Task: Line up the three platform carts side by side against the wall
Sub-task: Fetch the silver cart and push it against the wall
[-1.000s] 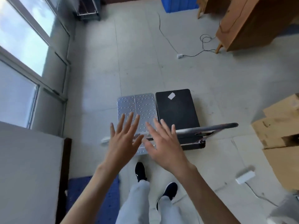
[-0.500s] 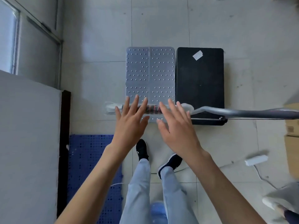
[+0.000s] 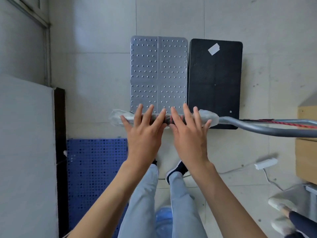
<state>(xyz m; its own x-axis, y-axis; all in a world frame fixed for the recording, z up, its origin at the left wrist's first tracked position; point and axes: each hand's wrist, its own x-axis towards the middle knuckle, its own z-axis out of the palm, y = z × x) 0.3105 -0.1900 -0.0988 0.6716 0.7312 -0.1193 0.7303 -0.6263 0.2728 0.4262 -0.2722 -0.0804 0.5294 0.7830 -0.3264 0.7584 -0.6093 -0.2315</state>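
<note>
A silver platform cart (image 3: pixel 158 73) with a studded deck stands on the floor ahead of me. A black platform cart (image 3: pixel 214 79) sits flush against its right side. The silver cart's handle (image 3: pixel 118 116) is wrapped in clear plastic. My left hand (image 3: pixel 144 131) and my right hand (image 3: pixel 188 133) lie side by side over that handle, fingers straight and spread. The black cart's grey handle (image 3: pixel 267 127) runs off to the right with a red cord along it. A third cart is not in view.
A grey wall and window frame (image 3: pixel 34 48) run along the left. A blue perforated pallet (image 3: pixel 96 169) lies at my left foot. Cardboard boxes (image 3: pixel 307 152) stand at the right edge, with a white power strip (image 3: pixel 265 164) on the floor. Another person's shoes (image 3: pixel 281 208) show bottom right.
My view has tipped further down and closer to the carts. Both hands have come forward onto the silver cart's wrapped handle.
</note>
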